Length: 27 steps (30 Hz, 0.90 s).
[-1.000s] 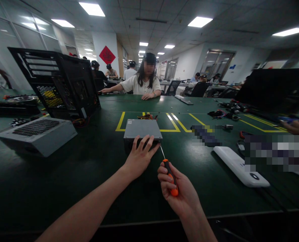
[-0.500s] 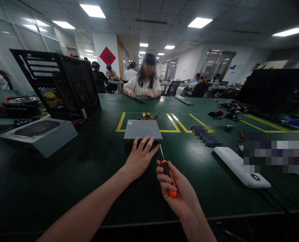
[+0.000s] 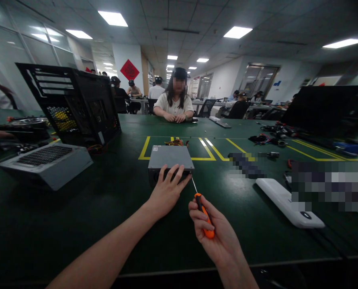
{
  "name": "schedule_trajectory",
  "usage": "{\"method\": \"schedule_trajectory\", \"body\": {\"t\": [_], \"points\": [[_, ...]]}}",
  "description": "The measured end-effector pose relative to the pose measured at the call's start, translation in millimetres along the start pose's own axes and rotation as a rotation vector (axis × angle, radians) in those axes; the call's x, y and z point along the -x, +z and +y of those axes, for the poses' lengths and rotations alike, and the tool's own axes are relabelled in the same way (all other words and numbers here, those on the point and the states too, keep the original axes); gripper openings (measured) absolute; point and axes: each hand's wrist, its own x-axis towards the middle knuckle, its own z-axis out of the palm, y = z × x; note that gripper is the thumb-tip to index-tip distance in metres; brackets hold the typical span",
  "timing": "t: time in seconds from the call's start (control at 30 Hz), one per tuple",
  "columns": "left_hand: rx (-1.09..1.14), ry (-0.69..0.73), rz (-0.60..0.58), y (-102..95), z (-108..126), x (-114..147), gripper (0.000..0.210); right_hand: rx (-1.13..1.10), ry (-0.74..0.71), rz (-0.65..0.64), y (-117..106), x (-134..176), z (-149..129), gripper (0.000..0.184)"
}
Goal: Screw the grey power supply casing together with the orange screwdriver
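A grey metal computer power supply (image 3: pixel 171 156) sits on the green table in front of me. My left hand (image 3: pixel 166 194) lies against its near side, fingers spread over the front edge and touching it. My right hand (image 3: pixel 213 224) is closed round the orange and black handle of a screwdriver (image 3: pixel 205 216). The thin shaft points up and away, its tip at the near right corner of the power supply beside my left hand's rightmost digit. Whatever the tip touches is too small to make out. Coloured cables (image 3: pixel 176 143) show behind the power supply.
A second power supply (image 3: pixel 44 160) and a black computer case (image 3: pixel 76 104) stand at the left. To the right lie a white oblong device (image 3: pixel 287 202), loose cables (image 3: pixel 263 139) and a dark monitor (image 3: pixel 329 106). A person (image 3: pixel 175 102) sits across the table (image 3: pixel 121 249).
The screwdriver handle has turned slightly in my right hand, while my left hand stays against the power supply. The person opposite has brought their hands together. The view has tilted slightly upward.
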Motion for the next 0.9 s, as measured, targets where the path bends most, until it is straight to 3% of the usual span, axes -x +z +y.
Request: {"method": "schedule_trajectory", "body": {"t": [0.9], "points": [[-0.007, 0.013, 0.000, -0.3, -1.1, -1.2, 0.048, 0.078, 0.017, 0.030, -4.1, -0.2, 0.1, 0.021]]}}
